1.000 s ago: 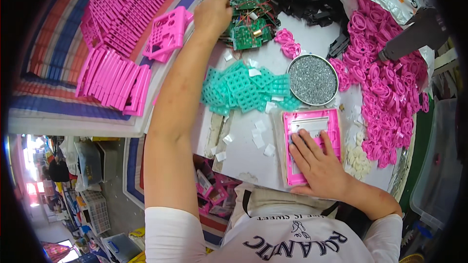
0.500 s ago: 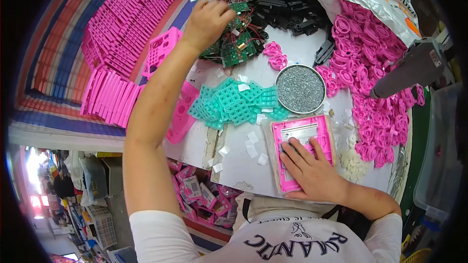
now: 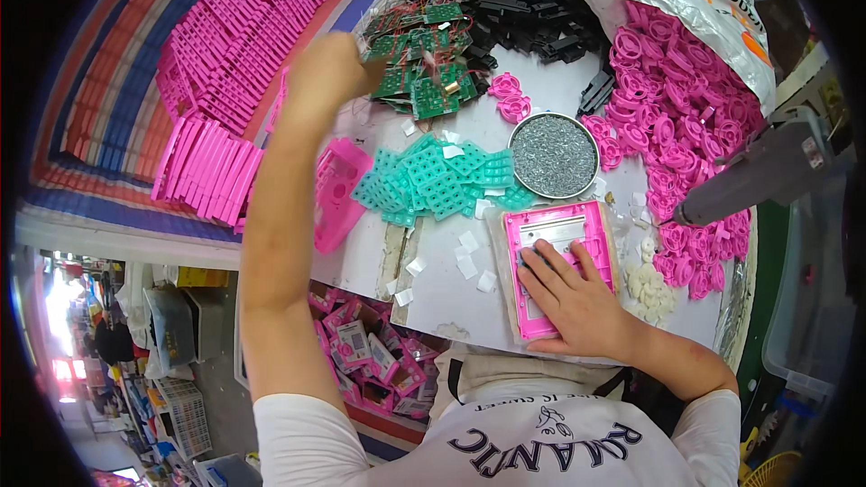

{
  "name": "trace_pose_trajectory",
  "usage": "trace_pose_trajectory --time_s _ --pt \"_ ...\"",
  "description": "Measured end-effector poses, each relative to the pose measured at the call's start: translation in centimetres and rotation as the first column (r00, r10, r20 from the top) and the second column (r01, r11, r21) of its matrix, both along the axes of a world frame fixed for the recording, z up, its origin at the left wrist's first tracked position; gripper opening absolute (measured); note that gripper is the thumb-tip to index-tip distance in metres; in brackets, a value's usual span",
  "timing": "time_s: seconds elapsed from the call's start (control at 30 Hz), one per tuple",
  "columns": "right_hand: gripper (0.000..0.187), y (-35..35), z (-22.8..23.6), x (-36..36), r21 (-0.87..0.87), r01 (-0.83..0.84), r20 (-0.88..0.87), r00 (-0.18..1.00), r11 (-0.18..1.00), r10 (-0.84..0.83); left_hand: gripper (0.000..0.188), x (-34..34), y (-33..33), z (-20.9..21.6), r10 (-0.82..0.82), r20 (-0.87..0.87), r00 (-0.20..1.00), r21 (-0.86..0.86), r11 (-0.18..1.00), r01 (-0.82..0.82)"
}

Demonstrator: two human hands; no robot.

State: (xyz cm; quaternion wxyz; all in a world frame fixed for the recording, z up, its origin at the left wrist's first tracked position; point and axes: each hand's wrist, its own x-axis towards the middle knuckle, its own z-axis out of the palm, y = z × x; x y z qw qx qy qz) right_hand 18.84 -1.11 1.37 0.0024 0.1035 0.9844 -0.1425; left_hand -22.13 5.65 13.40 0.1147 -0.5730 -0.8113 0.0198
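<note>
Left hand [image 3: 332,74], grip unclear, has shifted toward striped sheeting [image 3: 113,90]; right hand [image 3: 579,308] lies open on pink casing [image 3: 595,236] atop white table [image 3: 442,305]

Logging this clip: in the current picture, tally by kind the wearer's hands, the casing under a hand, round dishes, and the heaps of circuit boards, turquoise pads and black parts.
Left hand and right hand: 2
Pink casing: 1
Round dish: 1
Circuit board heap: 1
Turquoise pad heap: 1
Black parts heap: 1
Total: 7
</note>
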Motion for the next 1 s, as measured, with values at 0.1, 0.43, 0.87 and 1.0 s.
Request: trace_pose_trajectory --time_s 0.1,0.43,0.87,1.0 --pt "0.100 0.1 0.0 0.0 0.019 0.011 -0.023 1.000 1.000 -0.011 0.020 -0.3 -4.1 4.0 -0.149 0.487 0.861 0.190 0.980 0.062" --pt "0.103 0.4 -0.1 -0.6 0.019 -0.005 -0.045 0.999 1.000 0.006 0.017 4.8 -0.5 -4.6 -0.151 0.922 0.356 0.101 0.983 0.154" --pt "0.089 -0.1 0.0 0.0 -0.014 -0.001 -0.070 0.998 1.000 0.000 0.019 -0.2 0.0 -6.9 0.020 0.983 -0.181 -0.050 0.986 -0.162" --pt "0.077 0.7 0.3 0.0 -0.069 -0.027 -0.129 0.991 0.997 0.017 0.019 -1.9 -2.6 -7.2 0.042 0.974 -0.225 -0.105 0.956 -0.274"
